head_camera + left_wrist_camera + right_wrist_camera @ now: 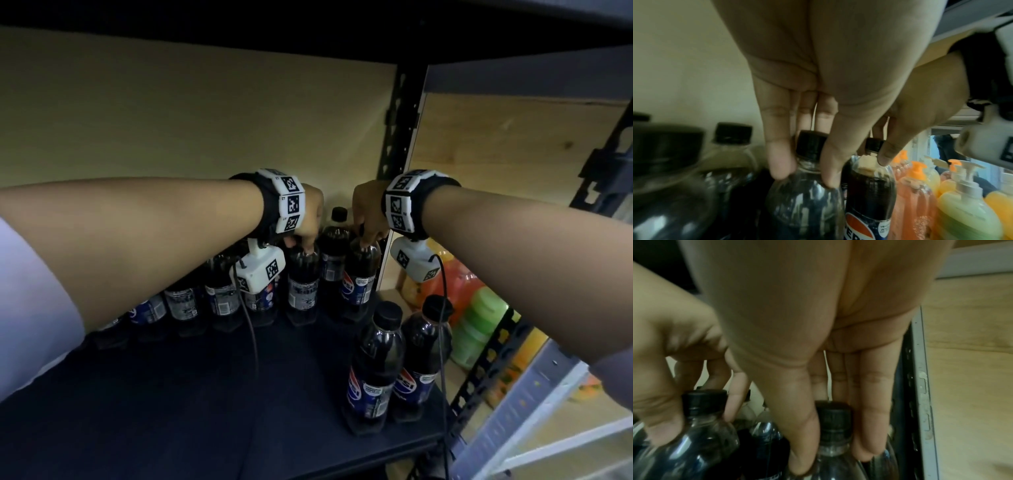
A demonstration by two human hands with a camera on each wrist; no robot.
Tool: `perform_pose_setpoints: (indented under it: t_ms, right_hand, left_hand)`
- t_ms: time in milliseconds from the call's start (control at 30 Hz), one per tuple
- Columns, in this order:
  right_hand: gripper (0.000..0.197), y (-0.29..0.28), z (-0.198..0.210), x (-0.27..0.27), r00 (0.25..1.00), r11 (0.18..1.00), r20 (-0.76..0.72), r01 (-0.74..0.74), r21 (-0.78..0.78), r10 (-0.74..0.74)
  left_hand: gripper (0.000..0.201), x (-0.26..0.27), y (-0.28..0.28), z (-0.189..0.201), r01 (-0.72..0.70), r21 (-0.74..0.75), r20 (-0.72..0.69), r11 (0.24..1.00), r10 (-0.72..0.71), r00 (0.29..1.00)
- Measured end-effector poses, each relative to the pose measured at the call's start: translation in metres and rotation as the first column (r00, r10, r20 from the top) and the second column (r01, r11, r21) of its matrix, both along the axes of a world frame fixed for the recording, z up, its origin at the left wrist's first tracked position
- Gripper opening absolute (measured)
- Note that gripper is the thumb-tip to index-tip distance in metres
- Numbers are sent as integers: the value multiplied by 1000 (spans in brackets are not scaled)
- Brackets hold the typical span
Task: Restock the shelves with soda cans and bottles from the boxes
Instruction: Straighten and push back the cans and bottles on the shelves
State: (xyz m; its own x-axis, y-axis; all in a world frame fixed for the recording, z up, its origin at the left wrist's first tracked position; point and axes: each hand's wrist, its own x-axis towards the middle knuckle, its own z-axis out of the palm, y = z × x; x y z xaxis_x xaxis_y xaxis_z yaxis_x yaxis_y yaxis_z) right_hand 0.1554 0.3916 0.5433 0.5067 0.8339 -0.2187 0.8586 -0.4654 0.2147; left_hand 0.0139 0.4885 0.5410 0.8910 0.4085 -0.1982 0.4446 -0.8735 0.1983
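Note:
Both hands reach deep into the shelf, and each holds a dark Pepsi bottle by its neck. My left hand (303, 244) pinches its bottle (303, 286) around the black cap (810, 146), fingertips (779, 168) on the shoulder. To its right, my right hand (368, 240) grips a second bottle (361, 275) the same way, thumb and fingers (869, 439) on either side of the cap (832, 417). Both bottles stand upright on the dark shelf board (171, 411). A third bottle (337, 246) stands behind and between them.
A row of the same bottles (219, 294) runs leftward along the back. Two more (375, 370) stand near the front right edge. A black upright post (394, 137) and wooden divider (513, 154) bound the right; beyond are orange and green pump bottles (479, 325).

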Motion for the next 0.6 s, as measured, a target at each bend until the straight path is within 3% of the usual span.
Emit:
perform_pose_setpoints:
  t_ms: [200, 300, 400, 533, 600]
  right_hand:
    - [35, -10, 24, -6, 992, 990, -24, 128, 59, -127]
    - [39, -12, 25, -3, 993, 992, -27, 117, -45, -118]
    - [26, -17, 19, -3, 994, 992, -35, 101, -80, -104]
    - [33, -18, 13, -5, 997, 991, 29, 78, -108, -76]
    - [33, -17, 10, -3, 998, 984, -9, 57, -167, -59]
  left_hand:
    - [34, 5, -19, 11, 14, -7, 43, 1000, -13, 999]
    - [32, 9, -29, 10, 36, -18, 38, 999, -35, 999]
    - [32, 13, -36, 5, 53, -31, 22, 998, -52, 998]
    - [34, 20, -44, -3, 82, -61, 4, 995, -82, 997]
    - [33, 22, -48, -7, 64, -88, 8, 994, -63, 998]
